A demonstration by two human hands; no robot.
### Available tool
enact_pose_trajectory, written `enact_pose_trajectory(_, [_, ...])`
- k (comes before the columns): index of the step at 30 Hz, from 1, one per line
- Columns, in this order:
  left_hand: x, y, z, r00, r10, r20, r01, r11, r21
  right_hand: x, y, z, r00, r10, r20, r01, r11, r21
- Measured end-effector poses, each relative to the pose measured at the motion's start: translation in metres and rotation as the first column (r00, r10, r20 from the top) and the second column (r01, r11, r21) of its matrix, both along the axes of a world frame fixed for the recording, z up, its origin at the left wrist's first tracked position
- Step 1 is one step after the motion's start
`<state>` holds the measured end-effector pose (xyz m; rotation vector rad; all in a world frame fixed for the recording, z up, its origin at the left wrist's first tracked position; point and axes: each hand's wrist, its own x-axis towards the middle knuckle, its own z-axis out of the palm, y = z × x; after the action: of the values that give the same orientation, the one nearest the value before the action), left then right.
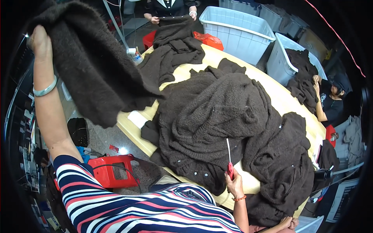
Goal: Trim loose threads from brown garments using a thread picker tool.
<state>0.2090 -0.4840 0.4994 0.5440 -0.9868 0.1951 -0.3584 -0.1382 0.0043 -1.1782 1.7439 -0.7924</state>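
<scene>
My left hand (pixel 41 42), a pale bangle on its wrist, is raised at the upper left and closed on a fuzzy dark brown knit garment (pixel 97 70). The garment hangs from it in a wide fold past the table's left edge. Low in the middle, my right hand (pixel 235 183) grips a red-handled tool (pixel 230 169) with a thin pale shaft pointing away from me; its exact kind is unclear. The shaft lies in front of a large heap of dark brown knitwear (pixel 217 105), some of it with small white buttons or tags.
The pale wooden table (pixel 278 95) carries more knitwear (pixel 287 159) at the right. Grey bins (pixel 237 37) stand beyond it. Co-workers handle garments at the far side and right; another person's hand (pixel 287 223) shows lower right. A red stool (pixel 112 171) stands left.
</scene>
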Motion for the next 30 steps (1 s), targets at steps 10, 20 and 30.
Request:
enact_pose_trajectory(10, [0.024, -0.102, -0.073, 0.971, -0.016, 0.238, -0.081, 0.917, 0.391, 0.044, -0.017, -0.039, 0.957, -0.189, -0.219, 0.169, 0.98, -0.107])
enact_pose_trajectory(20, [-0.173, -0.208, -0.306, 0.634, -0.528, 0.566, -0.185, 0.607, 0.773, 0.056, -0.021, -0.023, 0.848, -0.268, -0.456, 0.227, 0.963, -0.144])
enact_pose_trajectory(30, [-0.361, 0.023, -0.449, 0.041, -0.972, 0.233, 0.03, 0.234, 0.972, 0.019, 0.0, 0.028, 0.836, -0.532, -0.136, 0.514, 0.845, -0.145])
